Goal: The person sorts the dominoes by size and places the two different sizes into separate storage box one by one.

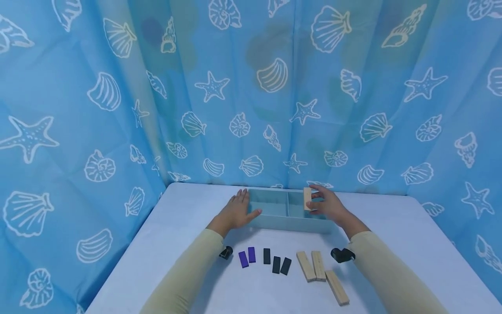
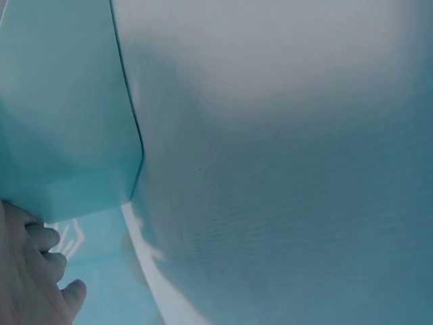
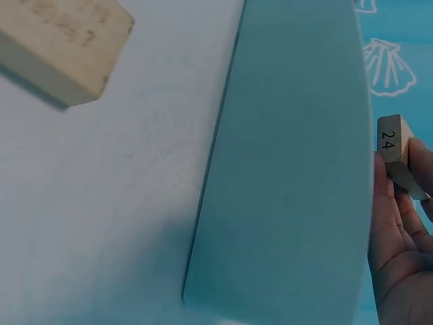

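A pale blue-green divided box (image 1: 290, 223) stands toward the back of the table. My left hand (image 1: 235, 212) rests on its left end, fingers stretched along the rim and thumb over the front corner. Above the right compartment, my right hand (image 1: 332, 206) pinches a wooden block (image 1: 307, 199) between thumb and fingers, holding it upright. In the right wrist view, the held block (image 3: 390, 143) has the number 24 on its end and is raised past the box's wall (image 3: 291, 162). The left wrist view shows the box's outer side (image 2: 67, 101) with the left fingers at its edge.
In front of the box lie two purple tiles (image 1: 243, 259), three black tiles (image 1: 266, 256) and three wooden blocks (image 1: 336, 288) on the white table (image 1: 157, 261). A blue shell-patterned curtain (image 1: 243, 100) hangs behind and along the sides.
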A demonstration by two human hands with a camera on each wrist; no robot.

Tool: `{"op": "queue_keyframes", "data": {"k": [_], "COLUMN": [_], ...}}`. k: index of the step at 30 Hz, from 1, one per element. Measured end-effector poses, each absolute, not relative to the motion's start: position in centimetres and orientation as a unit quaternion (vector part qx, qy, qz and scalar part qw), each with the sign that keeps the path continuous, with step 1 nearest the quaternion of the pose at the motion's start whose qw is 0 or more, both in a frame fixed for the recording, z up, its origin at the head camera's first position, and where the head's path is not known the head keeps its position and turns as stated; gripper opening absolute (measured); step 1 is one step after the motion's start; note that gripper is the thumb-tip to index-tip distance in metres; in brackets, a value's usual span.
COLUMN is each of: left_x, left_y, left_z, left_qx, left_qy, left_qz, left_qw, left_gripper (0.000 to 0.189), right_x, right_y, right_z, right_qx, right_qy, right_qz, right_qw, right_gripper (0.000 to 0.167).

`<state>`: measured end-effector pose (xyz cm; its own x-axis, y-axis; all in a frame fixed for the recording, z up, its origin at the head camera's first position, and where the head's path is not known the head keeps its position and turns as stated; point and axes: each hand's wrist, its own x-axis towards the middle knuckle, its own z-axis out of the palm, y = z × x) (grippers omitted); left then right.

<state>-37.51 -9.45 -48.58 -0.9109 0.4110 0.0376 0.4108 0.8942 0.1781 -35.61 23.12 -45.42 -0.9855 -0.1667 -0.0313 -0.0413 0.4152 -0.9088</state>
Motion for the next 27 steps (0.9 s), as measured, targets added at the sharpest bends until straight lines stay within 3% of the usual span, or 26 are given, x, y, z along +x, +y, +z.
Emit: {"op": "queue_keyframes", "data": {"k": [10, 27], "left_x": [-37.5, -37.5], "left_y": [-9.6, -9.3], "left_z": [-49.0, -49.5], "left_qx": [0.209, 0.203], "left_qy": [0.972, 0.974], "left_qz": [0.106, 0.101], "left_qw": [-0.002, -0.004], "left_gripper": [0.092, 0.092], "right_x": [-37.6, -38.5], "right_y": [21.2, 20.4], "right_z": [-45.7, -47.5], "right_qx": [-0.039, -0.051], "right_qy": [0.842, 0.877], "right_qz": [-0.527, -0.459], "right_qw": [0.107, 0.133], "right_gripper": [0.065, 0.055]}}
